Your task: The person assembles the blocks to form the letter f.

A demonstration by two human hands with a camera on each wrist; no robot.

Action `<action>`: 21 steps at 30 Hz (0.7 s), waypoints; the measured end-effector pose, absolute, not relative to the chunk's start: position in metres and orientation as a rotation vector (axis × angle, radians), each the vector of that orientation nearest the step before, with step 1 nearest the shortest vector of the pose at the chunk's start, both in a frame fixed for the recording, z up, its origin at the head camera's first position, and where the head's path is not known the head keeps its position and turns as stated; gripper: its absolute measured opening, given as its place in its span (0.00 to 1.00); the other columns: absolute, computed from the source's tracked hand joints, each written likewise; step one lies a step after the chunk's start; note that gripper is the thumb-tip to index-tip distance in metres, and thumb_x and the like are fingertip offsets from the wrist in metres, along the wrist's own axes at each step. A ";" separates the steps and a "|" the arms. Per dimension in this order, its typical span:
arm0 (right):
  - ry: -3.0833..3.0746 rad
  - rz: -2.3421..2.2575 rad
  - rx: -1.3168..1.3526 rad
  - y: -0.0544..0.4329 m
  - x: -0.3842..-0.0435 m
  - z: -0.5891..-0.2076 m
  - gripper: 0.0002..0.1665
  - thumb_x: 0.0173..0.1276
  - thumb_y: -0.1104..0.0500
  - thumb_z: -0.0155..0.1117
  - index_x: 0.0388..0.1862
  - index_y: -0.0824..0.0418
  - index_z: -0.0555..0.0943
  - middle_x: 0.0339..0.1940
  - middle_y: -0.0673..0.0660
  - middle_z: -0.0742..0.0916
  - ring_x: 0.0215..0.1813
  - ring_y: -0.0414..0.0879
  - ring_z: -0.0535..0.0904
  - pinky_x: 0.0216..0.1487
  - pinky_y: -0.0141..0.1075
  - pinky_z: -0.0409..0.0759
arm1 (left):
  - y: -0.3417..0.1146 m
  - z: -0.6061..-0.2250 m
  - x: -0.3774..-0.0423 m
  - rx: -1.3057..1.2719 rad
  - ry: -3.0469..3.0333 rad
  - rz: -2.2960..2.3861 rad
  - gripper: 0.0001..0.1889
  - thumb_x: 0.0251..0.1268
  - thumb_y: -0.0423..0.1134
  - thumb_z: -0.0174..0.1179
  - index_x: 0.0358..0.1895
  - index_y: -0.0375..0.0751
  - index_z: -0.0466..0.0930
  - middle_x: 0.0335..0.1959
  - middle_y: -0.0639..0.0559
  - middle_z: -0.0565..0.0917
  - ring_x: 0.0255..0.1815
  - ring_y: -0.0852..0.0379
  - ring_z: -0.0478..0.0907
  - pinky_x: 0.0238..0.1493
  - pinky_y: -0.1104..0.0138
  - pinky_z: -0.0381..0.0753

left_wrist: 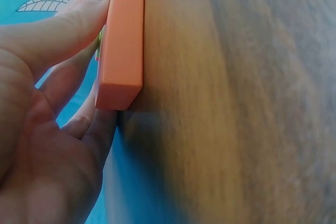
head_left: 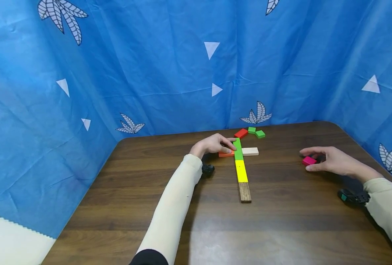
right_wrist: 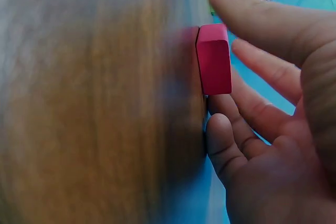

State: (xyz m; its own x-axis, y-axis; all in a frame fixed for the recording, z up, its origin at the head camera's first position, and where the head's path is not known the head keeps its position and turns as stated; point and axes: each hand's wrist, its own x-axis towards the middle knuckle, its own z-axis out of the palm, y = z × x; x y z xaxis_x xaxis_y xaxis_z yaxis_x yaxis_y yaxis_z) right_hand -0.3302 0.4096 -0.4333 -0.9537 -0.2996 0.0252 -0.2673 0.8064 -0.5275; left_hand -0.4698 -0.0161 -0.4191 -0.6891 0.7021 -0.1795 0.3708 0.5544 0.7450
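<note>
My left hand (head_left: 212,143) rests over a cross of wooden blocks, its fingertips on the green part (head_left: 238,154) of the upright. In the left wrist view, the thumb lies along the top of an orange block (left_wrist: 125,35), which forms the left arm of the cross. Opposite it, a pale wood block (head_left: 250,151) makes the right arm. Below the green come a yellow part (head_left: 241,171) and a brown block (head_left: 244,192). Farther right, my right hand (head_left: 338,161) spreads around a pink block (right_wrist: 215,61) on the table, with a gap between thumb and block.
Behind the cross lie a red block (head_left: 240,133) and two small green blocks, one upper (head_left: 251,130) and one lower (head_left: 260,134). A blue patterned curtain (head_left: 169,73) hangs along the back and sides of the brown table (head_left: 142,206).
</note>
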 end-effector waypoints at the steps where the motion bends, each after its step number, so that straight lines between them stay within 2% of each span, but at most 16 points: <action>1: 2.927 -0.839 -0.453 0.410 -0.330 -0.434 0.40 0.61 0.45 0.79 0.69 0.61 0.79 0.57 0.64 0.86 0.46 0.36 0.76 0.42 0.32 0.78 | -0.016 -0.419 -0.470 0.864 2.330 0.964 0.14 0.70 0.37 0.67 0.55 0.53 0.90 0.78 0.59 0.70 0.84 0.54 0.57 0.74 0.64 0.71; 6: 2.917 -0.840 -0.443 0.412 -0.332 -0.435 0.39 0.62 0.48 0.79 0.68 0.63 0.78 0.54 0.63 0.86 0.48 0.47 0.77 0.40 0.32 0.77 | -0.016 -0.420 -0.470 0.872 2.333 0.959 0.14 0.70 0.37 0.66 0.56 0.52 0.90 0.78 0.59 0.70 0.84 0.55 0.56 0.75 0.63 0.70; 8: 2.920 -0.845 -0.449 0.413 -0.333 -0.436 0.38 0.62 0.50 0.79 0.67 0.63 0.79 0.52 0.61 0.86 0.46 0.46 0.77 0.39 0.32 0.76 | -0.016 -0.420 -0.470 0.879 2.332 0.964 0.14 0.70 0.36 0.66 0.56 0.51 0.90 0.79 0.59 0.70 0.84 0.55 0.56 0.75 0.64 0.70; 15: 2.919 -0.852 -0.445 0.414 -0.335 -0.436 0.36 0.63 0.50 0.78 0.67 0.63 0.79 0.49 0.58 0.86 0.40 0.35 0.73 0.36 0.32 0.74 | -0.015 -0.419 -0.469 0.908 2.316 0.995 0.14 0.70 0.34 0.66 0.57 0.46 0.89 0.79 0.55 0.70 0.84 0.54 0.58 0.74 0.64 0.71; 21: 2.894 -0.869 -0.427 0.405 -0.337 -0.436 0.41 0.64 0.43 0.76 0.70 0.62 0.77 0.54 0.60 0.86 0.47 0.43 0.79 0.41 0.31 0.78 | -0.014 -0.419 -0.468 0.895 2.323 0.971 0.14 0.70 0.34 0.66 0.57 0.47 0.89 0.78 0.55 0.70 0.84 0.54 0.58 0.72 0.66 0.72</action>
